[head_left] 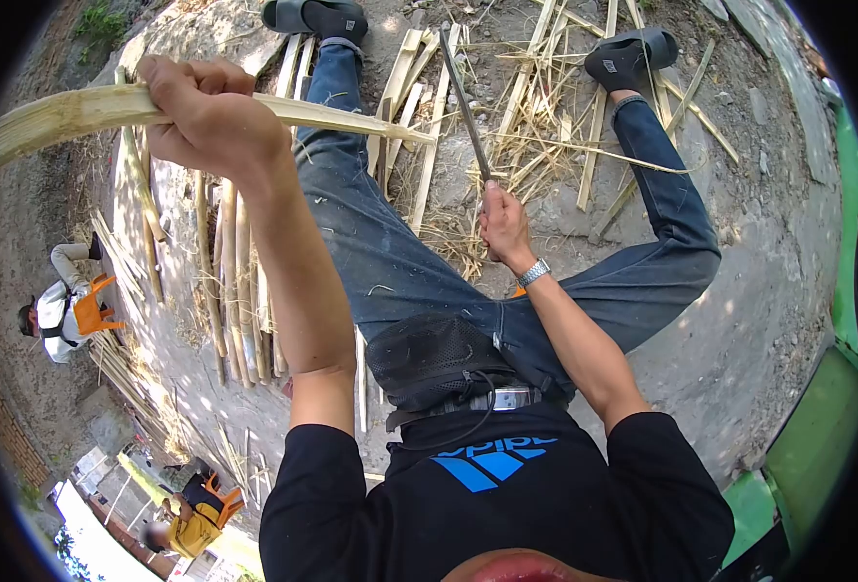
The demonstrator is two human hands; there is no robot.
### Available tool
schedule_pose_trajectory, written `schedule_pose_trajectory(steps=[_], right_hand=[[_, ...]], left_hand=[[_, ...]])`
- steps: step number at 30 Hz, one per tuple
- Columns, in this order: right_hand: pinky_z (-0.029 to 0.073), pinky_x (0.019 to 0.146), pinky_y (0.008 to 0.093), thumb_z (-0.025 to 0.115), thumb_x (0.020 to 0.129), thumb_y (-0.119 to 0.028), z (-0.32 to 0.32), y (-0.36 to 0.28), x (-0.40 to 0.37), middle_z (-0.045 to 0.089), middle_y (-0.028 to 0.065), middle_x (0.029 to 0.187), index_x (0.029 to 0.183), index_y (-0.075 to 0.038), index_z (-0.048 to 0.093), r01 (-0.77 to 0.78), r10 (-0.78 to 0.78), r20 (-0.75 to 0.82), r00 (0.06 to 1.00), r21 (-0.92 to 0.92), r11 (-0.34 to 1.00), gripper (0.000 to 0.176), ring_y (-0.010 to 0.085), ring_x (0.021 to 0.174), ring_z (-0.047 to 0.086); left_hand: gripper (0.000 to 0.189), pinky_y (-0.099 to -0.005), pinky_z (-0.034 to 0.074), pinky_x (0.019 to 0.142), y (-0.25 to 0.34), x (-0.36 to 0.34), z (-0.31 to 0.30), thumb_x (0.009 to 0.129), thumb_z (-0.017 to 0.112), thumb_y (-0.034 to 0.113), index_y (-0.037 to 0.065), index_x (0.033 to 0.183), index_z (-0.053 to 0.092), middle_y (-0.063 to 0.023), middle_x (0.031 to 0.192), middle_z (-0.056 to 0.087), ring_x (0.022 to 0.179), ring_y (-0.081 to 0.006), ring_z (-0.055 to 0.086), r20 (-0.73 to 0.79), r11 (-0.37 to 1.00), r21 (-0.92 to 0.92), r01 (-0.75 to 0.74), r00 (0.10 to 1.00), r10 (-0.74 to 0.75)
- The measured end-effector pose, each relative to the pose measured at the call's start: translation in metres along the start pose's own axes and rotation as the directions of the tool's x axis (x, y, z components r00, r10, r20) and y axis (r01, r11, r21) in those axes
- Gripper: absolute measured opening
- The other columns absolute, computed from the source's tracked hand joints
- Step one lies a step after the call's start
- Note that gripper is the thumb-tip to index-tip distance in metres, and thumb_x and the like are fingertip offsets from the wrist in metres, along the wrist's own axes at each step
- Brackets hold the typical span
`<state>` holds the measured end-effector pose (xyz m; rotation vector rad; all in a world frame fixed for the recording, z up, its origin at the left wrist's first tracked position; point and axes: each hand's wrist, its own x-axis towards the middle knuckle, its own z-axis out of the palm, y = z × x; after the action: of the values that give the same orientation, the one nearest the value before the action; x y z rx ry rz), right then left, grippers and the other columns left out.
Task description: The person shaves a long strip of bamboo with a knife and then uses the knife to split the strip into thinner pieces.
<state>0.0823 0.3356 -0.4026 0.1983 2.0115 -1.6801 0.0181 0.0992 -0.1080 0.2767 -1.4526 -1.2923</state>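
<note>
My left hand (pixel 218 126) is raised at the upper left, its fingers wrapped round a long pale bamboo strip (pixel 337 116). The strip runs crosswise from the left edge to a pointed end above my thigh. Between my legs, my right hand (pixel 507 228), with a metal watch (pixel 535 272) on the wrist, grips the handle of a long dark-bladed knife (pixel 465 107). Its blade points away toward my feet, apart from the strip. Thin shavings and split strips (pixel 536 126) lie on the ground beyond the knife.
Bamboo poles (pixel 230 291) lie on the ground to my left, with more strips (pixel 138 378) behind them. Two other people sit farther left, one in a white top (pixel 53 315), one in yellow (pixel 193 524). A green panel (pixel 826 436) stands at right.
</note>
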Motion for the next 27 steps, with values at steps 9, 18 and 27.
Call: schedule_pose_trajectory(steps=[9, 18, 27], right_hand=[[0.040, 0.046, 0.0271, 0.047, 0.105, -0.048, 0.004, -0.017, -0.014, 0.050, 0.0006, 0.056, 0.077, -0.004, 0.054, 0.230, -0.228, 0.027, 0.973, -0.153, 0.961, 0.053, 0.0113, 0.049, 0.052], [0.046, 0.063, 0.0483, 0.046, 0.103, -0.050, 0.039, 0.029, -0.015, 0.061, 0.0235, 0.066, 0.084, 0.004, 0.064, 0.148, -0.134, 0.067, 0.989, -0.317, 0.937, 0.060, 0.0410, 0.064, 0.061], [0.042, 0.056, 0.0444, 0.045, 0.104, -0.046, 0.036, -0.028, -0.024, 0.055, 0.0186, 0.061, 0.077, 0.002, 0.058, 0.228, -0.230, -0.070, 0.971, -0.031, 0.973, 0.057, 0.0293, 0.055, 0.056]], left_hand=[[0.049, -0.0253, 0.023, 0.039, -0.008, 0.002, -0.001, 0.106, 0.044, 0.027, 0.015, 0.061, 0.030, 0.0027, 0.047, 0.029, 0.039, -0.0064, 0.025, -0.017, 1.000, -0.020, 0.003, 1.000, -0.004], [0.052, -0.0229, 0.024, 0.034, -0.019, 0.009, 0.008, 0.106, 0.046, 0.030, 0.013, 0.057, 0.037, 0.0014, 0.044, 0.036, 0.034, -0.0065, 0.032, -0.041, 0.996, 0.080, -0.050, 0.998, 0.053], [0.048, -0.0292, 0.034, 0.044, -0.031, 0.021, 0.003, 0.103, 0.041, 0.028, 0.010, 0.059, 0.038, -0.0023, 0.046, 0.039, 0.040, -0.0127, 0.037, -0.040, 0.966, 0.255, -0.036, 0.998, 0.048]])
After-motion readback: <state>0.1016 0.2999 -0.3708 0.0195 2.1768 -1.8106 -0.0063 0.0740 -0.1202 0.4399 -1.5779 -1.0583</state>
